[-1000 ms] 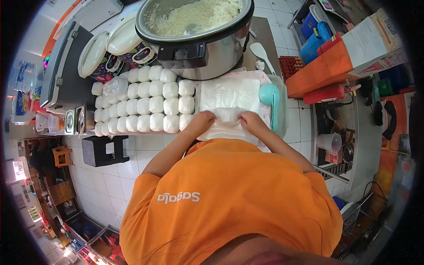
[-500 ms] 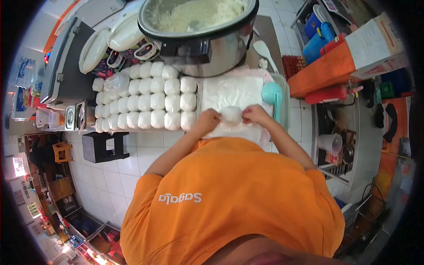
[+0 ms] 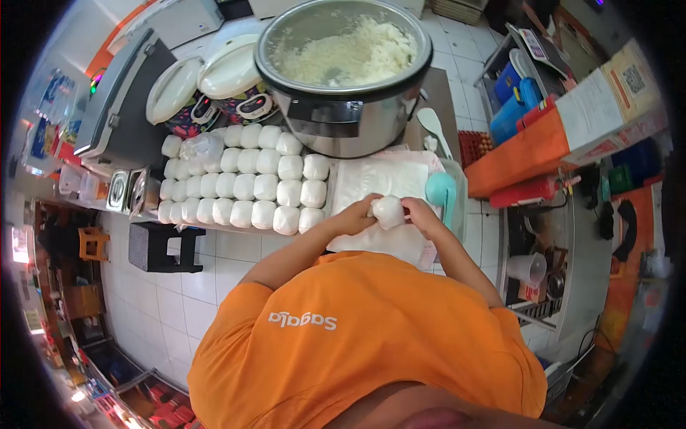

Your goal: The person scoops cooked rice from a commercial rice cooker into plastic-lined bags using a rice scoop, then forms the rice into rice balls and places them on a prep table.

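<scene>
A white, rounded packet of paper-wrapped rice (image 3: 389, 213) is held between my two hands. My left hand (image 3: 355, 217) grips its left side, with the fingers closed on a gathered bit of wrapper. On the right side, the fingers of my right hand (image 3: 422, 217) pinch the packet. Beneath them lies a stack of white wrapping sheets (image 3: 382, 179) on a tray. To the left, rows of similar wrapped packets (image 3: 245, 184) sit side by side. A turquoise scoop (image 3: 441, 190) rests at the tray's right edge.
A large rice cooker (image 3: 350, 107) of cooked rice stands behind the sheets, with a white paddle (image 3: 434, 131) to its right. Two lidded cookers (image 3: 239, 86) and a grey cooler box (image 3: 121, 100) are at the back left. A black stool (image 3: 164, 247) stands on the tiled floor.
The packet has been lifted off the sheets and its wrapper is now gathered into a rounder shape. Both hands have closed in on it. The camera view has shifted.
</scene>
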`<action>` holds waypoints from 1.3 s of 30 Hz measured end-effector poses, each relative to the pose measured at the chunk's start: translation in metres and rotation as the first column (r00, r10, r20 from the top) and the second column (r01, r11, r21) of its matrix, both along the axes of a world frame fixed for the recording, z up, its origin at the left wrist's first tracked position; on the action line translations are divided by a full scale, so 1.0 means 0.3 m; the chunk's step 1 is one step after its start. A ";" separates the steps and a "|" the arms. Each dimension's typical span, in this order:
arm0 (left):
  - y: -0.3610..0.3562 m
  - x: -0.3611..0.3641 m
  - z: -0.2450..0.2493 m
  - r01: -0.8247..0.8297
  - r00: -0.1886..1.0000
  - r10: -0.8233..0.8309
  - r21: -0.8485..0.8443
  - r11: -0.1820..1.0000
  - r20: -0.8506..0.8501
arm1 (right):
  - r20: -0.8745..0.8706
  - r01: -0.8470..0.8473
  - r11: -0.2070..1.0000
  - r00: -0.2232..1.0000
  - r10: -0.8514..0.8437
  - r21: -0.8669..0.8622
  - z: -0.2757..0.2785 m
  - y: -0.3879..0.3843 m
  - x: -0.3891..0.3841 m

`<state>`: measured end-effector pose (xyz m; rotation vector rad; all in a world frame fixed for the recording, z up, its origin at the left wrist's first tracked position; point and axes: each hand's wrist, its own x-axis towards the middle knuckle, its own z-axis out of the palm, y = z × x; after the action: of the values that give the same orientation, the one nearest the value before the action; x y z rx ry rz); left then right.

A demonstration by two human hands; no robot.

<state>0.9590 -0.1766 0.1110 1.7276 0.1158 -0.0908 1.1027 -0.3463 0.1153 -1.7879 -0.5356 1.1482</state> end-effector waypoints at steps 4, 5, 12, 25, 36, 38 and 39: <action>0.000 -0.028 0.076 -0.096 0.995 0.099 0.182 0.979 -0.008 | 0.000 0.054 0.998 0.999 -0.054 0.015 0.151 0.095 -0.107; 0.007 -0.041 0.101 -0.151 0.987 0.157 0.179 0.972 -0.019 | 0.107 0.051 0.998 0.993 -0.056 0.043 0.168 0.118 -0.123; 0.158 -0.180 0.160 -0.469 0.768 0.323 0.143 0.871 0.554 | -0.229 -0.033 0.975 0.970 0.084 0.219 0.346 0.266 -0.211; 0.750 -0.590 0.412 -0.442 0.806 0.000 0.602 0.665 0.592 | -0.158 -0.366 0.909 0.903 0.398 0.197 0.427 0.803 -0.588; 1.020 -0.892 0.244 -0.798 0.533 0.813 -0.459 0.391 -0.234 | 0.020 -0.332 0.929 0.943 0.334 0.162 0.419 1.109 -0.776; 1.146 -0.952 0.258 -0.928 0.370 0.919 -0.105 0.358 -0.139 | 0.173 -0.199 0.962 0.971 0.167 0.189 0.383 0.986 -0.664; 1.280 -1.005 0.100 -0.928 0.267 0.964 0.276 0.252 0.017 | 0.159 -0.069 0.954 0.987 0.023 0.292 0.293 0.899 -0.572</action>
<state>0.6575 0.2074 0.1411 1.5873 1.3674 0.7550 0.9310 -0.0767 0.2033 -1.6150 -0.8025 0.9094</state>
